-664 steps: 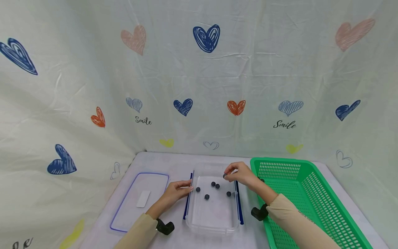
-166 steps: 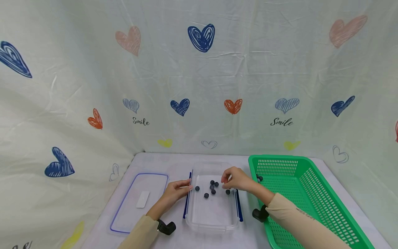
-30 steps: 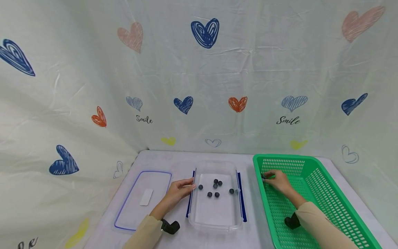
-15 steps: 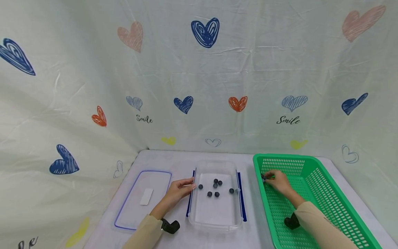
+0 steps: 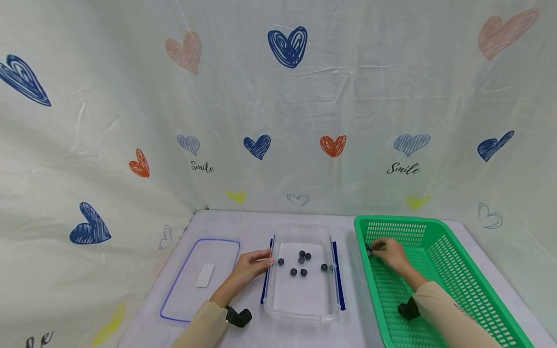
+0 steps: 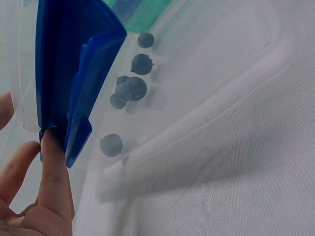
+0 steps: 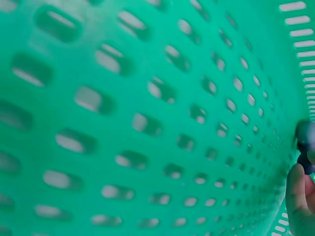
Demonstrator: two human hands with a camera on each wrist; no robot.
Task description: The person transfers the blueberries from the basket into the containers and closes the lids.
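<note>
A clear plastic container [image 5: 300,302] with blue side clips [image 6: 56,59] stands on the table. Several blueberries [image 5: 303,272] lie on its floor; some touch one another. At its left wall, my left hand [image 5: 247,270] holds the side near the rim. The left wrist view shows a finger against the blue clip. Inside the green basket [image 5: 467,268], my right hand [image 5: 391,253] reaches to the left wall. Its fingertips are round a dark blueberry [image 7: 306,164], with another blueberry right above it. The fingers partly hide the berries there in the head view.
Left of the container lies a clear lid [image 5: 183,290] with a blue edge seal and a white label [image 5: 205,275]. The basket stands to the right, its slotted walls raised above the white tablecloth [image 5: 256,222]. A curtain printed with hearts [image 5: 287,47] hangs behind.
Since several seconds ago, my right hand has moved from the container into the basket, and another blueberry lies in the container. Over the last second, it barely shifts at the berries. My left hand stays.
</note>
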